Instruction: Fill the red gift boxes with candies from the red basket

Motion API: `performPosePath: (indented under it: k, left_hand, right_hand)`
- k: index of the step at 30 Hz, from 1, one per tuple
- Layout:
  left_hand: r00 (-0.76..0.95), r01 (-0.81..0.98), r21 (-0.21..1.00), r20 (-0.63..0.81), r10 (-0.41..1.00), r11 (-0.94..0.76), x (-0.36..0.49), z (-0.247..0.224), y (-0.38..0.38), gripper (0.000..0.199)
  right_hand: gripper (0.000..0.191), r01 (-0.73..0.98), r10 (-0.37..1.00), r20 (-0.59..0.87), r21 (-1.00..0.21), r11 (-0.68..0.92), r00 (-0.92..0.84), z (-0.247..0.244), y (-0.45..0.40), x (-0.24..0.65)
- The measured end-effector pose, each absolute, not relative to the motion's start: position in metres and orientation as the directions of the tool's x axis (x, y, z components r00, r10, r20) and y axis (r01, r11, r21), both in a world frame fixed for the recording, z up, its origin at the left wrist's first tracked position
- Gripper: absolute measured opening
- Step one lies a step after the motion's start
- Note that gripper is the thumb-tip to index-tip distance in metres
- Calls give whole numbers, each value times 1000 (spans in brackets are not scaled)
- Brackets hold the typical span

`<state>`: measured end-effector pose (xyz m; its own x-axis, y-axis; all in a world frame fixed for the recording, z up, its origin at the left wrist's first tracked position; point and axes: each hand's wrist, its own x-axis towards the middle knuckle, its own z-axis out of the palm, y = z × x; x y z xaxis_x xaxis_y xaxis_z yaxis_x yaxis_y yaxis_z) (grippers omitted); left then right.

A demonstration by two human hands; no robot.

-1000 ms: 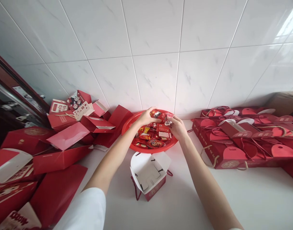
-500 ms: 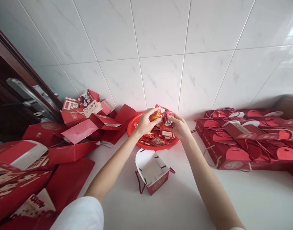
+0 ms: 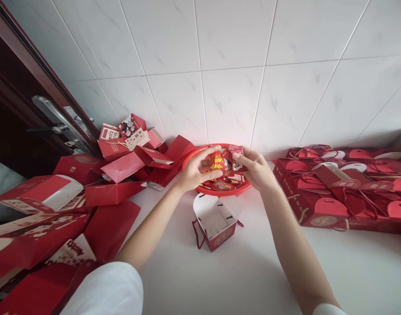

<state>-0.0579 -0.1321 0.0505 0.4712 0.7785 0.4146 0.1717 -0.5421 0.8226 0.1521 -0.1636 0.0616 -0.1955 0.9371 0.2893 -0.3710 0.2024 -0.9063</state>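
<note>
A round red basket (image 3: pixel 225 191) full of wrapped candies (image 3: pixel 225 183) stands against the tiled wall. Over its left side, my left hand (image 3: pixel 195 170) has its fingers curled round red-and-yellow wrapped candy (image 3: pixel 216 161). On the right side of the basket, my right hand (image 3: pixel 258 167) pinches a red packet (image 3: pixel 237 162) with dark print between thumb and fingers. Directly in front of the basket sits a small red box (image 3: pixel 222 236) with its top open, a white inside and dark red cord handles.
Many red boxes (image 3: pixel 111 194) lie in a loose heap on the left, beside a dark door with a metal handle (image 3: pixel 51 113). Rows of red boxes with handles (image 3: pixel 328 208) stand at the right on the white table (image 3: pixel 240 280).
The camera view has shifted, so the scene sits farther right and slightly higher. My left hand has spread a little round the candy; the right hand still holds its packet.
</note>
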Motion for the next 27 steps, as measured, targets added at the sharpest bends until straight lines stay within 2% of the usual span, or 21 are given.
performPosePath:
  k: [3, 7, 10, 14, 16, 19, 22, 25, 27]
  left_hand:
    - [508, 176, 852, 349, 787, -492, -77, 50, -147, 72]
    - [482, 426, 770, 251, 840, -474, -100, 52, -168, 37]
    - [511, 607, 658, 107, 853, -446, -109, 53, -183, 36]
    - [558, 757, 509, -177, 811, -410, -112, 56, -195, 36]
    - [590, 761, 495, -261, 764, -419, -114, 57, -194, 36]
    - [620, 747, 521, -322, 715, -413, -117, 54, -187, 46]
    - [645, 727, 553, -348, 681, -407, -119, 50, -179, 55]
    - [657, 721, 553, -356, 664, -418, -120, 48, -174, 60]
    - [661, 720, 552, -360, 659, -421, -120, 48, -172, 62]
  right_hand:
    - [28, -199, 912, 313, -943, 266, -266, 67, -170, 161]
    - [25, 113, 858, 299, -920, 376, -418, 74, -179, 167]
    - [21, 277, 801, 255, -846, 456, -541, 75, -184, 162]
    - [22, 439, 746, 116, -745, 502, -655, 71, -189, 147]
    - [16, 486, 709, 26, -710, 510, -705, 68, -191, 139]
    - [10, 524, 671, -39, -660, 539, -740, 67, -195, 130]
    - [14, 546, 683, -27, -624, 559, -730, 67, -198, 126]
    - [11, 503, 667, 6, -652, 568, -745, 67, -199, 124]
    - [10, 513, 664, -24, -655, 555, -747, 66, -199, 122]
